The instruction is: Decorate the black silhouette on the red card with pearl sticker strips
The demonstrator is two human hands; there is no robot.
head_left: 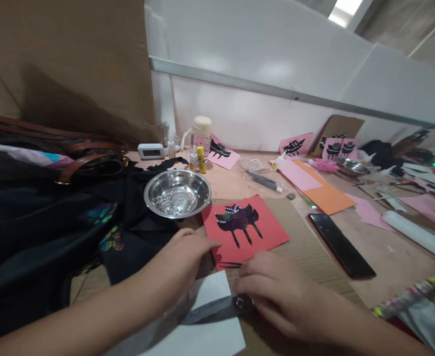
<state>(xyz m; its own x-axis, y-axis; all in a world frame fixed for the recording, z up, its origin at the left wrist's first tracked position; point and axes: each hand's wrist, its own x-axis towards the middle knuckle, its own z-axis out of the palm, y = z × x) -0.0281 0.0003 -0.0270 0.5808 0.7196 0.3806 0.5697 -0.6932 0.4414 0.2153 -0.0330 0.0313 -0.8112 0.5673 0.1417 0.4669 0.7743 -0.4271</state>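
A red card (265, 230) with a black animal cut-out (239, 220) decorated with small beads lies on brown cardboard in front of me. My left hand (182, 257) rests at the card's left edge, fingers curled with the fingertips touching it. My right hand (276, 291) lies closed over the handles of a pair of scissors (217, 310), whose shut blades point left across a white sheet (210, 341). A thin dark tool (230, 264) lies on the card's near edge, by my right fingertips.
A steel bowl (177, 193) with small beads stands behind my left hand. Dark bags (35, 222) fill the left. A black phone (341, 244), pink and orange paper (314, 185), glue bottles (198, 158), a white tube (417, 232) and another steel bowl (351, 166) lie to the right and back.
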